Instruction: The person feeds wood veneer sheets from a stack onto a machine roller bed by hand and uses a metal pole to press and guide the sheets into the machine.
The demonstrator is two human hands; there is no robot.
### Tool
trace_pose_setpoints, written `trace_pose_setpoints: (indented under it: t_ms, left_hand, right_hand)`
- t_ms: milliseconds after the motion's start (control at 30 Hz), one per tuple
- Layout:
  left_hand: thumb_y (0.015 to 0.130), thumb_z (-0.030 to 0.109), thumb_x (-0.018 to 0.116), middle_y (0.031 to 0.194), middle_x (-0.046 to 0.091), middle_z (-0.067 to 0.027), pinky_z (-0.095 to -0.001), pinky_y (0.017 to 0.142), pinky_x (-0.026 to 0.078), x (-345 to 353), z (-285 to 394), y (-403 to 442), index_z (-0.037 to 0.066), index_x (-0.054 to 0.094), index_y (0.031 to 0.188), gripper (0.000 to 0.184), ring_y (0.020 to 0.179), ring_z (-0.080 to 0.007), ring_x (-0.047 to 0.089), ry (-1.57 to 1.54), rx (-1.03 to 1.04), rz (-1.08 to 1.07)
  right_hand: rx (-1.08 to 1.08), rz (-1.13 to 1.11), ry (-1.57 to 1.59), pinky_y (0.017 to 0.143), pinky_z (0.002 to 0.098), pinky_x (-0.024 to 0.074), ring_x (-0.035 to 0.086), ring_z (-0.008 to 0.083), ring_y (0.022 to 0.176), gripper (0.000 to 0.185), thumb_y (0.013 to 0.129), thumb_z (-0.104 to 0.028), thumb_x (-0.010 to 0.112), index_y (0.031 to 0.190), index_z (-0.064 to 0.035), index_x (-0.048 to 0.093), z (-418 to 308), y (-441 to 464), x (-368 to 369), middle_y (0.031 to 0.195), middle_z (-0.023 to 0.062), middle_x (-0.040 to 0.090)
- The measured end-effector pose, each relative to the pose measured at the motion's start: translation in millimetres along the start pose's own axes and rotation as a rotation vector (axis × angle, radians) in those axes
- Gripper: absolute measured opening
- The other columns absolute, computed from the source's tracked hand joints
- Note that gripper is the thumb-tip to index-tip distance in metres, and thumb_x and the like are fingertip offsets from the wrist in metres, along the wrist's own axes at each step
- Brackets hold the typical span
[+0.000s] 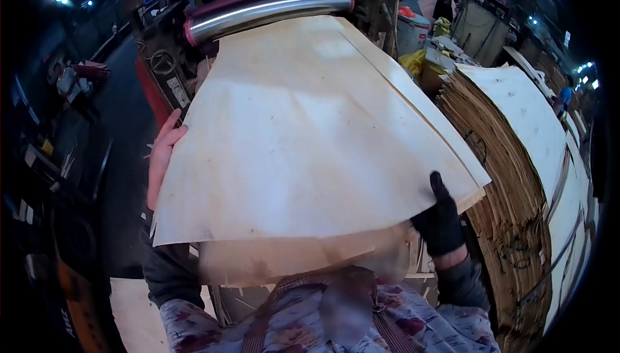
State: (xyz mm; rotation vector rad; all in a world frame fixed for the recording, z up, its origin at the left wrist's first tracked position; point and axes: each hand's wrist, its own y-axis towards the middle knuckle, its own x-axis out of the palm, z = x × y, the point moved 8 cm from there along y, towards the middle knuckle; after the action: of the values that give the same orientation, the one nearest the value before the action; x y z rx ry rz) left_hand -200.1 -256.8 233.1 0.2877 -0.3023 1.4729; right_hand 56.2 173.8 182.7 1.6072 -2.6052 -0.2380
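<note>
Holding thin wood sheet (290, 140) in the middle, below shiny roller (274, 13) at 12 o'clock; pinching with right hand (444, 222) at 4; touching with left hand (161, 153) at 9, can't tell if pinching; could rip from crooked tugging.

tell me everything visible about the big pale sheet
Broad, thin and pale, the sheet looks like wood veneer with faint tan patches. It stretches toward a shiny roller; contact is unclear. A long line, split or overlap, runs near its right edge. The left hand meets its left edge; the gloved right hand holds its near edge.
</note>
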Motion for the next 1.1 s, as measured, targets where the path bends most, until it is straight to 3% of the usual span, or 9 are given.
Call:
trace_pose_setpoints:
  t_ms: [100,233,267,400,533,633,700,800,1100]
  left_hand:
    - [0.087,0.009,0.051,0.111,0.060,-0.0179,-0.0350,0.082,0.050,-15.3,-4.9,24.6,0.007,0.033,0.141,0.057,0.095,-0.0243,0.063,-0.069,0.028,-0.051]
    - [0.093,0.019,0.051,0.116,0.058,-0.0153,-0.0354,0.088,0.048,8.4,16.0,19.9,0.005,0.035,0.139,0.051,0.102,-0.0242,0.060,-0.233,0.063,-0.078]
    - [0.098,0.025,0.043,0.120,0.058,-0.0146,-0.0366,0.088,0.049,-16.5,16.1,42.2,0.003,0.040,0.134,0.042,0.104,-0.0240,0.060,0.012,0.315,-0.281]
    - [0.097,0.025,0.045,0.118,0.058,-0.0114,-0.0333,0.086,0.047,-20.4,-26.9,34.0,0.003,0.048,0.127,0.037,0.105,-0.0210,0.057,-0.244,0.056,-0.089]
    - [0.091,0.022,0.054,0.118,0.058,-0.0097,-0.0293,0.091,0.043,-125.0,-144.4,10.6,-0.001,0.045,0.130,0.046,0.105,-0.0166,0.055,1.009,-0.287,0.048]
    - [0.090,0.017,0.054,0.117,0.059,-0.0093,-0.0289,0.089,0.044,-94.0,-151.7,-33.1,-0.002,0.044,0.131,0.047,0.104,-0.0152,0.056,0.766,-0.207,0.087]
    - [0.089,0.011,0.054,0.120,0.057,-0.0098,-0.0292,0.090,0.044,-100.8,-157.0,-34.6,-0.001,0.040,0.135,0.050,0.105,-0.0151,0.055,0.589,-0.234,0.048]
    - [0.088,0.007,0.053,0.121,0.056,-0.0099,-0.0292,0.091,0.043,-87.5,-147.0,-36.2,-0.001,0.039,0.136,0.051,0.106,-0.0160,0.055,0.383,-0.378,-0.018]
    - [0.082,0.001,0.055,0.118,0.058,-0.0130,-0.0302,0.089,0.046,-76.8,-98.5,-25.2,-0.002,0.043,0.132,0.051,0.101,-0.0202,0.058,0.282,-0.208,-0.084]
  right_hand:
    - [0.112,0.145,0.490,0.072,0.0291,0.0505,0.061,0.0174,0.083,0.019,0.086,-0.013,0.061,0.103,-0.0055,0.058,-21.1,46.4,-7.4,0.092,0.0066,0.062]
    - [-0.693,0.118,-0.037,0.072,0.0304,0.0517,0.063,0.0192,0.083,0.019,0.085,-0.010,0.060,0.104,-0.0054,0.059,-113.5,87.1,11.5,0.089,0.0073,0.064]
    - [-0.687,0.117,-0.034,0.072,0.0304,0.0517,0.063,0.0192,0.083,0.019,0.085,-0.010,0.060,0.104,-0.0054,0.059,-125.7,97.8,22.0,0.089,0.0073,0.064]
    - [-0.152,-0.090,0.562,0.080,0.0342,0.0519,0.063,0.0265,0.089,0.020,0.085,-0.011,0.059,0.103,-0.0017,0.058,-73.2,213.2,68.0,0.097,0.0148,0.064]
    - [0.122,-0.102,0.859,0.084,0.0367,0.0521,0.063,0.0303,0.089,0.019,0.083,-0.006,0.058,0.101,-0.0008,0.058,36.6,332.3,149.1,0.097,0.0165,0.064]
    - [0.366,-0.082,0.992,0.086,0.0389,0.0516,0.059,0.0274,0.099,0.022,0.085,-0.008,0.061,0.104,0.0000,0.056,129.5,398.6,206.1,0.107,0.0165,0.060]
    - [0.358,-0.414,1.005,0.082,0.0343,0.0517,0.060,0.0281,0.098,0.029,0.085,-0.008,0.062,0.111,0.0001,0.054,137.4,390.0,235.4,0.108,0.0180,0.058]
    - [-0.270,-0.669,-0.303,0.094,0.0329,0.0449,0.052,0.0275,0.117,0.060,0.086,-0.021,0.065,0.136,-0.0007,0.040,115.0,333.1,219.7,0.131,0.0206,0.050]
    - [-0.041,-0.565,-1.184,0.098,0.0356,0.0404,0.049,0.0355,0.118,0.079,0.075,-0.050,0.070,0.129,0.0020,0.047,76.4,182.0,14.7,0.126,0.0238,0.052]
